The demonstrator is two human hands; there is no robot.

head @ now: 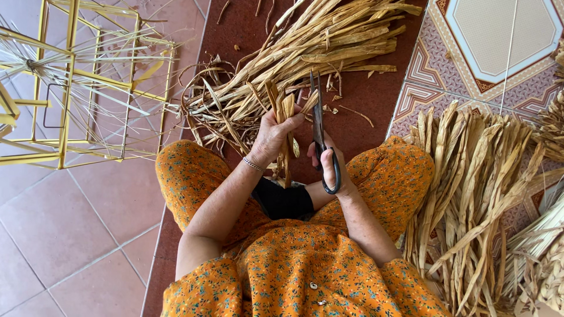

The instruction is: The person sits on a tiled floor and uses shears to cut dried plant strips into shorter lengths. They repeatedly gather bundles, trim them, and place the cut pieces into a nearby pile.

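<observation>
Left hand [271, 136] closed around dried fiber strips [283, 117], right hand [330, 167] gripping black scissors [319, 126].

A small bunch of dried tan fibre strips [283, 126] stands nearly upright, gripped mid-length. Just right of that bunch, black-handled scissors [320, 132] point upward, their long dark blades almost closed and parallel to it.

1 scissors [319, 126], 1 yellow frame [70, 88], 2 big dried-leaf piles [317, 47].

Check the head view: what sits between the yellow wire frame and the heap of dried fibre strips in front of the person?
In the head view, loose curled strips lie between the yellow wire frame and the heap of dried fibre strips, on the floor.
</observation>
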